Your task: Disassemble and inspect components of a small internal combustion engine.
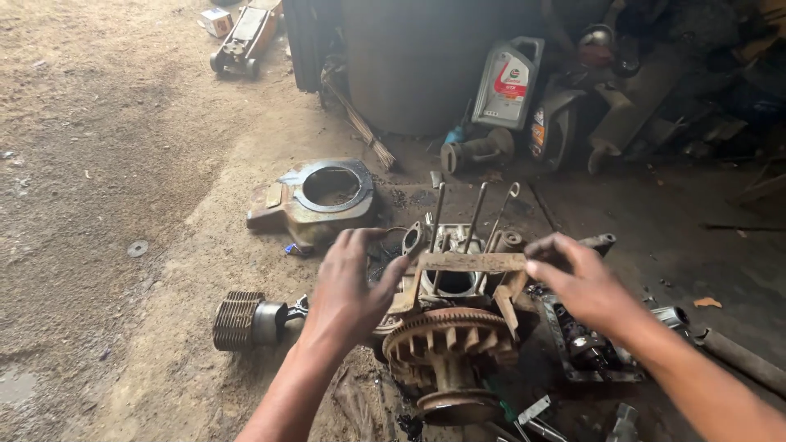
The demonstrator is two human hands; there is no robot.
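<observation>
I have my left hand (348, 282) at nine o'clock and right hand (577, 282) at three, each pinching an end of the rusty frame (471, 262) to keep it level over the engine's (450, 327) studs (475, 217), centre-ground.

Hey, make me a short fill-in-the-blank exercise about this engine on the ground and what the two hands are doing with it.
1. Both hands, the left hand and the right hand, grip a rusty flat ____ threaded over the studs.
2. The number of long studs rising from the engine block is ____.
3. The round finned flywheel sits on the engine's side ____ to the camera.
4. The grey oil jug stands ____ the engine.

Missing words: plate; three; nearest; behind
</observation>
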